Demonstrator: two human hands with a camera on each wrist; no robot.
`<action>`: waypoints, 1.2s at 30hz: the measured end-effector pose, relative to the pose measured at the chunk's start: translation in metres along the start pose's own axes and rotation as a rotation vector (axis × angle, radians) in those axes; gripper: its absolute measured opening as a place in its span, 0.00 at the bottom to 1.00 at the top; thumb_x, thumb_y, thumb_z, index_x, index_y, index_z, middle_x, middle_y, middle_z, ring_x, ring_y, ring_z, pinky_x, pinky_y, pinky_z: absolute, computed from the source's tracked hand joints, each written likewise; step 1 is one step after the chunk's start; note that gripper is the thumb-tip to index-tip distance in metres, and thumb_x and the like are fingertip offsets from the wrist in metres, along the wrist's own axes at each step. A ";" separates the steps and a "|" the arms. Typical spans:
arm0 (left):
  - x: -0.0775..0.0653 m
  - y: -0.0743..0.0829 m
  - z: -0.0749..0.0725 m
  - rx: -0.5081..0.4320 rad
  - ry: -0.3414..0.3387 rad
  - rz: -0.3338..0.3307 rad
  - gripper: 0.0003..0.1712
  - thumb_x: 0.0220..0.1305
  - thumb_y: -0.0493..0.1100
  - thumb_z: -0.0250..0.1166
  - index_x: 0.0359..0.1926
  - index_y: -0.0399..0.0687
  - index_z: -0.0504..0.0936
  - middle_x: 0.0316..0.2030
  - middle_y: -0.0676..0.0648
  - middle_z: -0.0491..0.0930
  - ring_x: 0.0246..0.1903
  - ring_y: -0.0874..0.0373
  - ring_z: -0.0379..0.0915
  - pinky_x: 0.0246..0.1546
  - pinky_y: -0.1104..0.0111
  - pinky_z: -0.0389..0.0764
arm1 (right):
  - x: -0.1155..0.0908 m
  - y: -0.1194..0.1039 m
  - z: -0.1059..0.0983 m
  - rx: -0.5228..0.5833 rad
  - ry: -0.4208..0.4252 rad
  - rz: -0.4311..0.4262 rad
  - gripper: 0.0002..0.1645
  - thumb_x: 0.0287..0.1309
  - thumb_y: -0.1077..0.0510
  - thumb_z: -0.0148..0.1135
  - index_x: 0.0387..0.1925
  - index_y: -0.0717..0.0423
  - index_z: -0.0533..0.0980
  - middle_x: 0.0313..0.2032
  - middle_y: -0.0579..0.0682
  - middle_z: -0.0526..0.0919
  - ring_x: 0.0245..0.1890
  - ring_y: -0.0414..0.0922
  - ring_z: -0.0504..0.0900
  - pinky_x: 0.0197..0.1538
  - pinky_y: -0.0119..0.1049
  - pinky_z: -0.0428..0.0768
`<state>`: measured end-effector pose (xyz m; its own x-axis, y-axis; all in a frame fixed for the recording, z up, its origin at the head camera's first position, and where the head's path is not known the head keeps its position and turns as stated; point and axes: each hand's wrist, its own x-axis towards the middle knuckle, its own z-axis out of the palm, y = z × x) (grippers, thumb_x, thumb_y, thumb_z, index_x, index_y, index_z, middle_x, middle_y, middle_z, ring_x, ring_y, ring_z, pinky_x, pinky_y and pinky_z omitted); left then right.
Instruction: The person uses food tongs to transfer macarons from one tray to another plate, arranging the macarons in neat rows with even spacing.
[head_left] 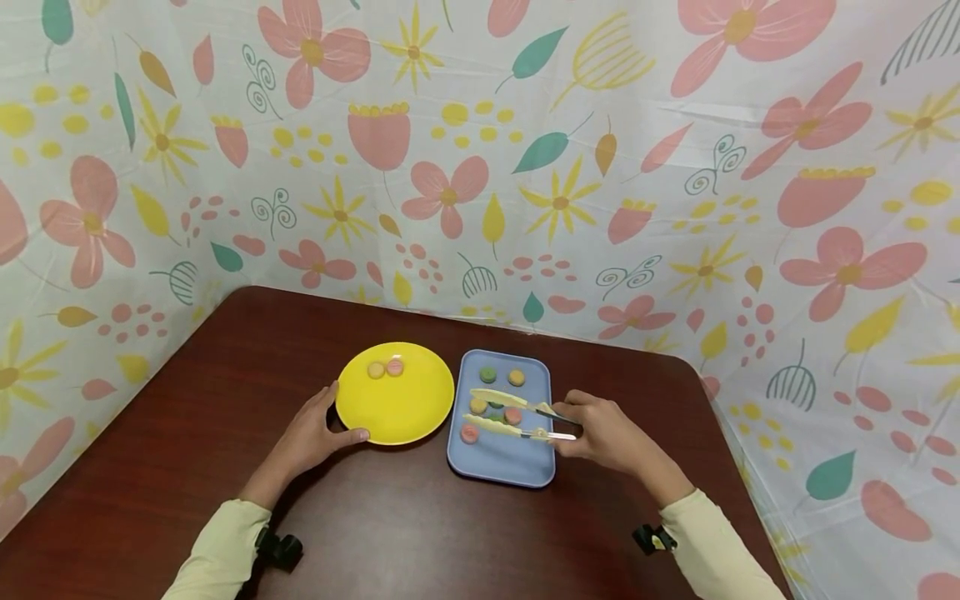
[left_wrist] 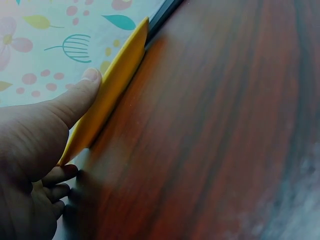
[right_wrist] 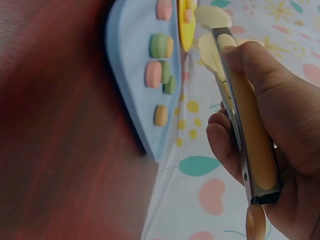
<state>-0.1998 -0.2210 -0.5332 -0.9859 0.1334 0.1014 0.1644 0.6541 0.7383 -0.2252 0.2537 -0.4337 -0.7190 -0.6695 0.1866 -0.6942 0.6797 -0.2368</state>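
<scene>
My left hand grips the yellow plate at its left side. In the left wrist view its thumb lies along the plate's edge, with fingertips lower on the rim. Two macarons, one yellow and one pink, lie near the plate's far rim. My right hand holds tongs with cream tips, spread apart above the blue tray. No macaron shows clamped between the tips. Several macarons sit on that tray, among them a green one and a pink one.
Plate and tray stand side by side on a dark reddish-brown table. Behind and along the sides hangs a floral-printed white sheet, meeting the table's far edge.
</scene>
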 end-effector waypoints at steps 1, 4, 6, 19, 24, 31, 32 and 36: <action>0.000 0.000 0.000 0.001 -0.001 0.002 0.67 0.54 0.65 0.76 0.79 0.32 0.51 0.76 0.28 0.54 0.74 0.30 0.52 0.68 0.35 0.61 | -0.002 0.000 0.002 0.005 -0.006 0.001 0.27 0.53 0.51 0.77 0.52 0.62 0.85 0.34 0.43 0.75 0.22 0.29 0.66 0.23 0.24 0.70; 0.000 0.000 0.001 0.001 -0.003 -0.004 0.68 0.54 0.65 0.76 0.79 0.32 0.50 0.76 0.28 0.53 0.74 0.30 0.52 0.68 0.35 0.61 | -0.008 -0.001 0.007 0.027 -0.033 0.010 0.27 0.55 0.51 0.76 0.53 0.62 0.85 0.34 0.46 0.75 0.22 0.30 0.66 0.23 0.24 0.69; 0.000 0.000 0.001 0.004 -0.004 -0.009 0.68 0.54 0.65 0.76 0.79 0.32 0.50 0.76 0.28 0.53 0.74 0.30 0.51 0.68 0.35 0.61 | -0.011 -0.002 0.010 0.035 -0.046 0.016 0.27 0.56 0.50 0.75 0.53 0.62 0.84 0.34 0.48 0.76 0.22 0.30 0.65 0.24 0.24 0.69; -0.001 0.001 0.000 -0.006 -0.005 -0.016 0.67 0.54 0.65 0.76 0.80 0.34 0.50 0.76 0.28 0.53 0.74 0.30 0.51 0.68 0.34 0.60 | -0.020 -0.004 0.023 0.054 -0.076 0.051 0.27 0.57 0.50 0.74 0.54 0.62 0.84 0.32 0.46 0.72 0.22 0.29 0.64 0.25 0.24 0.69; -0.001 0.000 0.000 -0.005 -0.003 -0.018 0.67 0.54 0.65 0.76 0.80 0.34 0.50 0.76 0.28 0.53 0.74 0.30 0.51 0.68 0.34 0.60 | -0.022 -0.004 0.026 0.052 -0.080 0.054 0.27 0.58 0.50 0.74 0.54 0.62 0.84 0.32 0.45 0.73 0.22 0.29 0.64 0.24 0.24 0.69; -0.001 0.000 0.000 0.006 -0.003 -0.024 0.68 0.54 0.65 0.76 0.80 0.33 0.50 0.76 0.28 0.53 0.74 0.29 0.51 0.68 0.34 0.60 | -0.021 -0.007 0.025 0.052 -0.074 0.027 0.25 0.58 0.52 0.73 0.53 0.63 0.84 0.33 0.47 0.74 0.23 0.28 0.65 0.24 0.24 0.69; -0.001 0.000 0.000 0.007 -0.003 -0.024 0.68 0.54 0.65 0.76 0.80 0.33 0.50 0.76 0.28 0.53 0.74 0.29 0.51 0.68 0.34 0.60 | -0.021 -0.008 0.025 0.052 -0.072 0.022 0.25 0.58 0.52 0.73 0.53 0.63 0.84 0.32 0.47 0.74 0.23 0.28 0.65 0.25 0.24 0.70; -0.001 0.000 0.000 0.005 -0.003 -0.025 0.68 0.54 0.65 0.76 0.80 0.33 0.50 0.76 0.28 0.53 0.74 0.29 0.51 0.68 0.34 0.60 | -0.021 -0.008 0.025 0.053 -0.064 0.012 0.23 0.59 0.52 0.73 0.52 0.62 0.84 0.32 0.47 0.74 0.24 0.28 0.66 0.25 0.23 0.70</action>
<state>-0.1991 -0.2212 -0.5334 -0.9896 0.1194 0.0806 0.1398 0.6613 0.7370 -0.2038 0.2547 -0.4593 -0.7227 -0.6803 0.1221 -0.6816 0.6723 -0.2886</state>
